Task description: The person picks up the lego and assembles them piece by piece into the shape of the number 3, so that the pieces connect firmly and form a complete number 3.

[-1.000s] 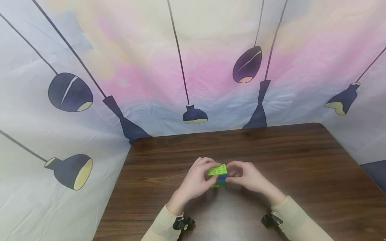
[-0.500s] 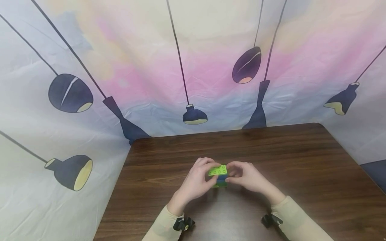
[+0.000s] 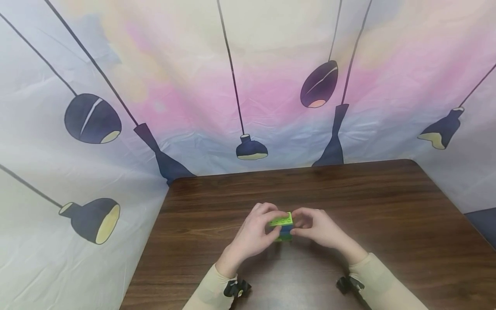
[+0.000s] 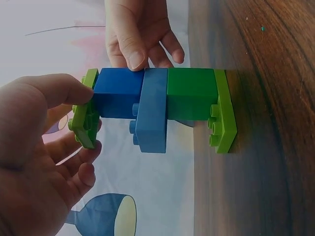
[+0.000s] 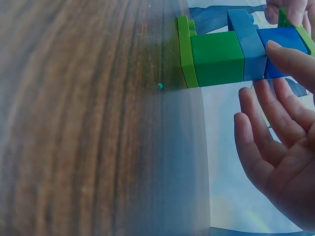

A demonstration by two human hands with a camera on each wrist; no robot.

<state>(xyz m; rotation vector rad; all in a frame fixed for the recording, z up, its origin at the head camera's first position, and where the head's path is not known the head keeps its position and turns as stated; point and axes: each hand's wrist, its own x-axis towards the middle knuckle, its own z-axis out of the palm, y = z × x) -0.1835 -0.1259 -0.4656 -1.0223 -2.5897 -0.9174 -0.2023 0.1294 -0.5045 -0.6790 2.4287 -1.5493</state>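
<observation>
A stack of toy building bricks stands upright on the table. From the bottom it has a lime green plate (image 4: 226, 115), a dark green brick (image 4: 192, 93), a light blue brick (image 4: 153, 110), a blue brick (image 4: 119, 92) and a second lime green plate (image 4: 88, 123) on top. My left hand (image 3: 252, 231) pinches this top plate from the left, thumb at its near edge and fingers over its studs. From the right, my right hand (image 3: 319, 228) grips the blue brick, with the thumb on its near face and the fingertips partly hidden behind.
The dark wood table (image 3: 201, 206) reaches back to a fabric backdrop (image 3: 186, 99) printed with hanging lamps. A tiny teal speck (image 5: 160, 86) lies on the wood near the stack's foot. Both wrists carry small black cameras.
My left fingers have shifted slightly rightward over the top plate and cover more of its studs. The right hand keeps its grip, and the stack stands where it was.
</observation>
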